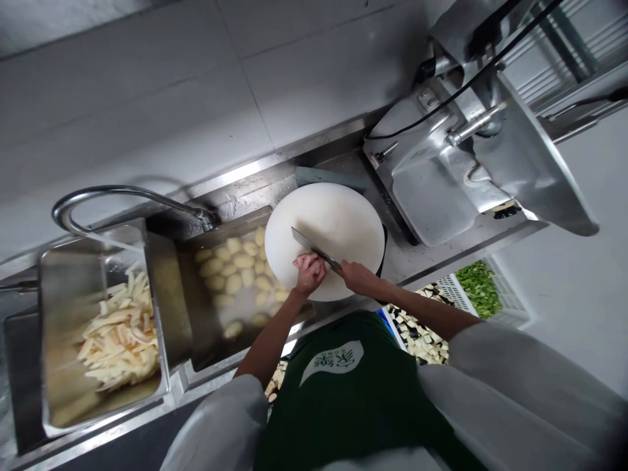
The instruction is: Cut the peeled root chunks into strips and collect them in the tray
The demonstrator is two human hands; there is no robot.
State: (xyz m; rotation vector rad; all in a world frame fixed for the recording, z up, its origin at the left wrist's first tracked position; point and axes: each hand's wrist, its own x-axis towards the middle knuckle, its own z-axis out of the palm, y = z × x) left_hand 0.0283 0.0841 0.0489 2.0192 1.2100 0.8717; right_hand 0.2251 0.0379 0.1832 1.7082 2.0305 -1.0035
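Head view, all places given relative to the round white cutting board [338, 222].

Item: cleaver [314, 249]. Lies over the near-left part of the board, blade flat-sided and pointing up-left toward the sink side, handle running down-right. Long axis diagonal, from upper left to lower right.

Item: right hand [357, 277]. At the board's near edge, closed round the cleaver's handle.

Item: left hand [309, 273]. At the board's near-left edge, just beside the blade's heel, fingers curled down onto the board. Whatever it steadies is hidden beneath the knuckles; I cannot tell what it is. The left hand is the nearer of the two to the blade's edge; the blade lies just up and to its right.

Item: water-filled basin of peeled potatoes [235, 268]. Directly left of the board, touching its rim line.

Item: steel pan of cut potato strips [122, 330]. Farther left, beyond the basin, under the faucet [122, 193].

Item: slicing machine [461, 163]. Right of the board, against the wall.

Item: crates of diced eggplant [417, 330] and chopped greens [478, 284]. Below and right of the board, under counter level.

Item: green apron [353, 392]. Nearest the viewer; bears a white leaf-shaped logo with characters too small to read.
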